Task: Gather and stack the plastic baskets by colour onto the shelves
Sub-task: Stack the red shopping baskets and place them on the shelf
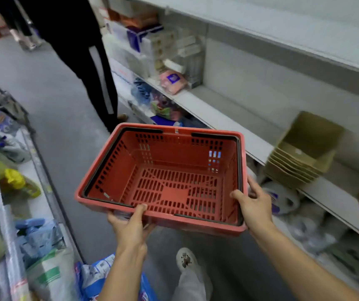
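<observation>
Fingers of my left hand (130,227) curl round the near rim of the red basket (163,179), my right hand (253,206) grips its right corner; it hangs level over the aisle beside the shelf (228,111); I'd keep it level and set it well apart from the tan stack (302,153)

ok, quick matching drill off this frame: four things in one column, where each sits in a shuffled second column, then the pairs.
Things:
1. red basket
2. olive baskets
3. left hand
4. right hand

Places:
A. stacked on the shelf at right
B. held over the aisle
C. grips the basket's near rim
D. grips the basket's right corner

Pairs: 1-B, 2-A, 3-C, 4-D
</observation>
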`<state>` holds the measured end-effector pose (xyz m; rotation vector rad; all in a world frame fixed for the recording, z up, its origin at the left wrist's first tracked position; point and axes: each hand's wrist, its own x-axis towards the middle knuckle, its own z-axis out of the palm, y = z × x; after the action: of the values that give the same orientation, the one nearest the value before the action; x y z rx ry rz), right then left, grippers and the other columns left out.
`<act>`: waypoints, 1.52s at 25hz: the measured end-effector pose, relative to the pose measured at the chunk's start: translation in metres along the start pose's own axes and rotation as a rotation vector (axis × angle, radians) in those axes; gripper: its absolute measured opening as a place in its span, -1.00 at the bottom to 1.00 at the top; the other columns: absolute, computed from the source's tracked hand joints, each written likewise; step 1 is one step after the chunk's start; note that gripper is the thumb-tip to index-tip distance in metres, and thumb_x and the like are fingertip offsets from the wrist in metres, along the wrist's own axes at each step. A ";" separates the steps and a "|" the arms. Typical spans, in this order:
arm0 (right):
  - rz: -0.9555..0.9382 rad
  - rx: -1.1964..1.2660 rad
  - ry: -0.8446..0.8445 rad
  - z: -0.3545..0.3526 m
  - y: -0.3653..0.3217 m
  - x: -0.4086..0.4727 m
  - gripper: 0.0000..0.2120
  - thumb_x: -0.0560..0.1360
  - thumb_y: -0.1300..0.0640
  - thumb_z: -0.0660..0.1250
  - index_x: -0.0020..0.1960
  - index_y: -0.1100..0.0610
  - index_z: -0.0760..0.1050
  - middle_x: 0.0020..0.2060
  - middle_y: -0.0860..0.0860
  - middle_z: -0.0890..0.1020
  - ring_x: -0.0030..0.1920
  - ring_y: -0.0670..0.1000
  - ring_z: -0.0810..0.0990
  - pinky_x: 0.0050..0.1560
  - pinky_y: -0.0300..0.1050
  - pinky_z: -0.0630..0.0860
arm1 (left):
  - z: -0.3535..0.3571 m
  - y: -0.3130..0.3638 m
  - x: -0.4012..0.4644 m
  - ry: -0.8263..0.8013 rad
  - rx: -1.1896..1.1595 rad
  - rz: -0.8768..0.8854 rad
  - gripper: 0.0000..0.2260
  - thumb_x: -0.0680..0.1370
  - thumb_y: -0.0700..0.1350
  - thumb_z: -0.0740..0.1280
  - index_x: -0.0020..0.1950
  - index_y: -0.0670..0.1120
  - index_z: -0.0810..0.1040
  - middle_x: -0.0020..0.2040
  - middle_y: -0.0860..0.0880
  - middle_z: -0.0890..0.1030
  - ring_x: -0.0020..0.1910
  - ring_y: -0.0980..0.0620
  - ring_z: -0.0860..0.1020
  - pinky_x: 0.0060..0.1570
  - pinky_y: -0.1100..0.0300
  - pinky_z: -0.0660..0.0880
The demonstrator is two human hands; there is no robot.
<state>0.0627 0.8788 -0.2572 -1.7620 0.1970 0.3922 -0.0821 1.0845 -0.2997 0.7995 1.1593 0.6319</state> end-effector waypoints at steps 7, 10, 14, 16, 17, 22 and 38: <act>0.011 0.150 0.159 -0.114 0.018 -0.095 -0.39 0.43 0.36 0.35 0.36 -0.14 0.43 -0.21 -0.07 0.68 -0.34 -0.14 0.68 -0.36 -0.27 0.60 | 0.000 -0.012 -0.115 -0.136 0.111 -0.009 -0.28 0.44 -0.37 0.40 0.46 0.05 0.16 0.40 -0.40 0.39 -0.03 -0.16 0.49 -0.32 -0.08 0.63; -0.007 0.170 0.251 -0.149 0.012 -0.115 -0.37 0.42 0.36 0.36 0.38 -0.12 0.42 -0.10 -0.01 0.69 -0.23 -0.05 0.67 -0.30 -0.24 0.63 | 0.022 -0.010 -0.147 -0.201 0.168 -0.032 -0.28 0.46 -0.36 0.39 0.48 0.03 0.14 0.35 -0.39 0.45 -0.17 -0.13 0.53 -0.26 -0.11 0.61; -0.032 0.219 0.367 -0.186 -0.003 -0.141 -0.41 0.45 0.36 0.34 0.43 0.02 0.41 0.08 -0.03 0.64 -0.20 -0.13 0.64 -0.30 -0.31 0.60 | 0.058 0.002 -0.183 -0.317 0.269 -0.025 -0.24 0.48 -0.34 0.37 0.54 0.02 0.04 0.11 -0.30 0.54 -0.39 -0.02 0.46 -0.47 0.07 0.58; -0.033 0.239 0.421 -0.201 -0.008 -0.152 -0.40 0.44 0.31 0.36 0.44 -0.01 0.39 0.14 -0.03 0.62 -0.15 -0.09 0.65 -0.22 -0.22 0.62 | 0.073 0.009 -0.197 -0.376 0.305 -0.019 -0.22 0.47 -0.32 0.39 0.53 0.03 0.03 -0.03 -0.22 0.53 -0.47 0.01 0.44 -0.59 0.17 0.52; -0.035 0.254 0.443 -0.208 -0.009 -0.156 -0.39 0.44 0.30 0.37 0.44 -0.03 0.39 0.14 -0.01 0.63 -0.14 -0.06 0.66 -0.17 -0.15 0.64 | 0.081 0.012 -0.202 -0.410 0.324 -0.016 -0.21 0.46 -0.31 0.40 0.53 0.03 0.04 -0.09 -0.19 0.53 -0.53 0.03 0.44 -0.60 0.19 0.50; -0.052 0.347 0.550 -0.241 -0.026 -0.172 -0.35 0.40 0.30 0.38 0.44 -0.06 0.37 0.20 0.03 0.62 0.02 0.09 0.67 0.01 0.10 0.65 | 0.118 0.023 -0.233 -0.547 0.417 0.008 -0.17 0.44 -0.24 0.44 0.54 0.03 0.01 -0.18 -0.13 0.49 -0.54 0.03 0.43 -0.49 0.15 0.52; -0.289 0.403 0.745 -0.402 -0.086 -0.238 -0.33 0.35 0.31 0.40 0.41 -0.06 0.42 0.03 0.07 0.69 -0.16 0.08 0.71 -0.13 0.01 0.67 | 0.187 0.026 -0.392 -0.855 0.282 0.049 -0.19 0.47 -0.23 0.43 0.53 -0.05 -0.05 0.04 -0.23 0.54 -0.17 -0.14 0.60 -0.20 -0.08 0.63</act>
<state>-0.0658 0.4899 -0.0172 -1.4339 0.5015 -0.5009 -0.0173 0.7505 -0.0294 1.1843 0.4401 0.1139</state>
